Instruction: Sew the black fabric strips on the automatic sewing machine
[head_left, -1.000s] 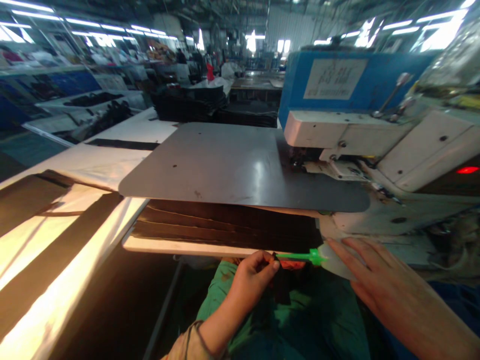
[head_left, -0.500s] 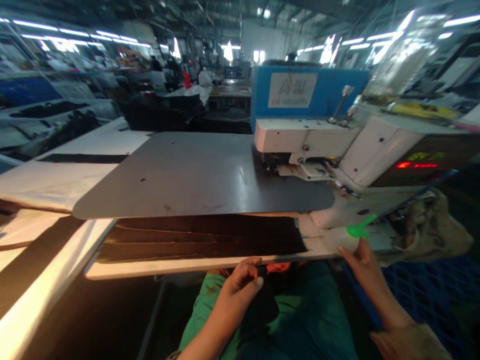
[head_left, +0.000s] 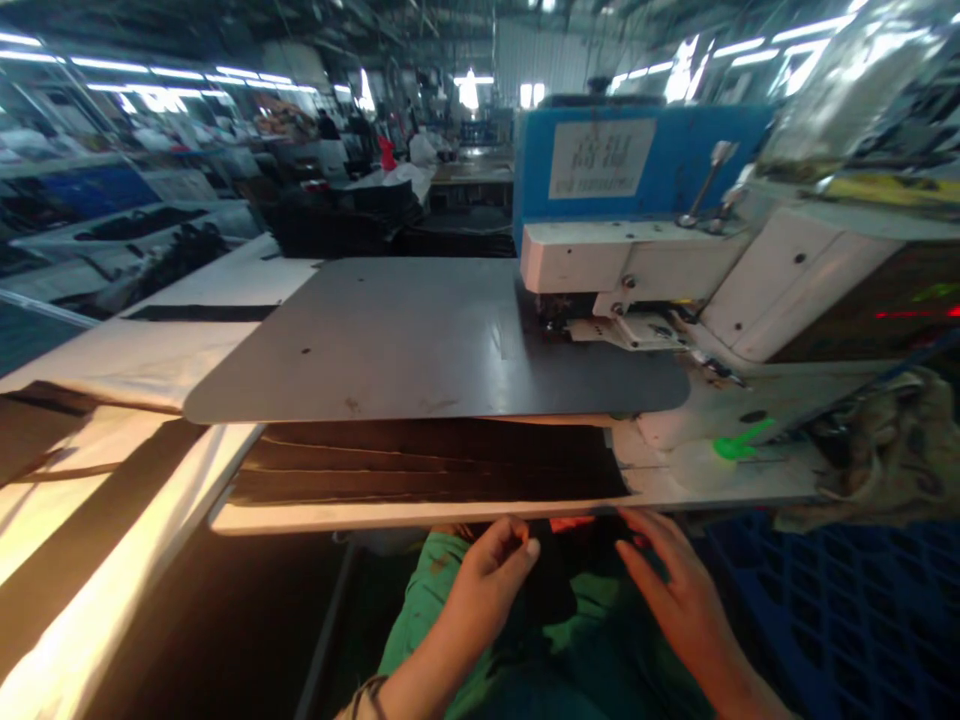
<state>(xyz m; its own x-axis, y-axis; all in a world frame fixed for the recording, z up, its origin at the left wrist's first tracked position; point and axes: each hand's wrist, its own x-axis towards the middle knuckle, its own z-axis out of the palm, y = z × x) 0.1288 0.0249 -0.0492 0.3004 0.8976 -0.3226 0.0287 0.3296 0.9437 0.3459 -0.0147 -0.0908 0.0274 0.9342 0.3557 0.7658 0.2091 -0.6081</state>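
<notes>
Pinching dark cloth [head_left: 551, 590] on lap, just below table [head_left: 420, 515] edge: left hand [head_left: 491, 575] fingers clenched on it, right hand [head_left: 671, 590] lying flat, fingers spread, gripping nothing. Green tool [head_left: 739, 442] sits loose on table beside sewing machine [head_left: 675, 270]. Risk, my guess: dark-on-dark in shadow, easy to misalign cloth, or sleeve knocks tool off.

The hall is dim, lit by ceiling tube lights [head_left: 172, 75] that blow out white. Warm glare washes the white table [head_left: 67, 590] at lower left. Below the table edge all is in shadow. Edges bend wide-angle, and the background is soft and smeared.
</notes>
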